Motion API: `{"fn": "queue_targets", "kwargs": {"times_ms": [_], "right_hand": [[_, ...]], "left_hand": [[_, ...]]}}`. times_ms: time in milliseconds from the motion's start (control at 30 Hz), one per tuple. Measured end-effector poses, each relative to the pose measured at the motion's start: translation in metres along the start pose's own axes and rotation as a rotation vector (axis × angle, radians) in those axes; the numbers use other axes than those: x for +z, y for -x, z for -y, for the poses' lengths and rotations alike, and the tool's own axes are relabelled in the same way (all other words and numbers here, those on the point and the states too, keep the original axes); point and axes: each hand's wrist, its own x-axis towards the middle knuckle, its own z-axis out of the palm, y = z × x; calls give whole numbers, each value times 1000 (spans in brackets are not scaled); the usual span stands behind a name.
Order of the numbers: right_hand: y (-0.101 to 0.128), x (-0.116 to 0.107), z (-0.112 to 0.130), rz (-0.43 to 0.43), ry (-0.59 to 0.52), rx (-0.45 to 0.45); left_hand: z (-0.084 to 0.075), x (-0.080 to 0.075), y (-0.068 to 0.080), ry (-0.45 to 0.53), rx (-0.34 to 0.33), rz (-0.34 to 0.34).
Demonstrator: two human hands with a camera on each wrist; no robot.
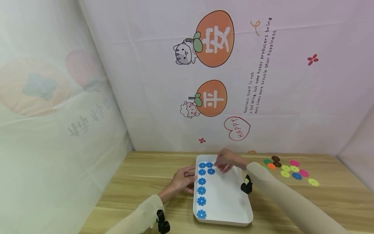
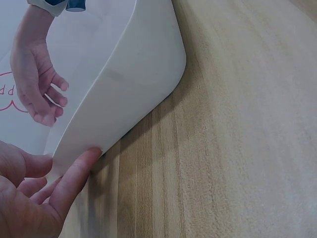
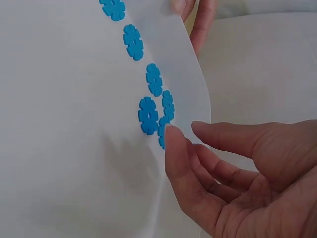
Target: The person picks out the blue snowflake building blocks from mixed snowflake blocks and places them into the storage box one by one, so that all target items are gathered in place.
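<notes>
Where the wooden table (image 1: 140, 182) meets the backdrop wall (image 1: 146, 81), a white tray (image 1: 230, 201) lying flat, long side running away from the viewer. Down its left inner edge, a column of blue flower discs (image 1: 201, 191), with a small cluster at the far corner; in the right wrist view that cluster overlapping, one disc partly hidden behind a fingertip, so exact count there hard to tell.

Left hand (image 1: 182, 180) against the tray's left outer wall, fingers straight and relaxed, gripping nothing; in the left wrist view one fingertip (image 2: 88, 157) touching the rim's outside, the rest of the hand cut off by the frame's lower edge.

Right hand (image 1: 226, 161) hovering over the far left corner of the tray, close to the clustered discs, fingers loosely bent and parted, thumb and forefinger not closed together; nothing seen between them. Whether a fingertip actually touches a disc, cannot tell.

Right of the tray, well apart from it, a scatter of loose coloured discs (image 1: 289, 169) on the table: pink, yellow, green, orange, brown, blue. Some near the right sleeve (image 1: 271, 185) partly hidden behind it.
</notes>
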Motion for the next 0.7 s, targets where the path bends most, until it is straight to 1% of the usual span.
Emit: {"fn": "queue_targets", "kwargs": {"times_ms": [167, 400, 567, 700], "right_hand": [[6, -9, -4, 44, -13, -16], [6, -24, -15, 75, -36, -51], [10, -38, -21, 74, -95, -89], [13, -51, -25, 55, -106, -142]], "left_hand": [[0, 0, 1, -5, 0, 0], [0, 0, 1, -2, 5, 1], [1, 0, -1, 1, -6, 6], [2, -1, -2, 4, -17, 3]]}}
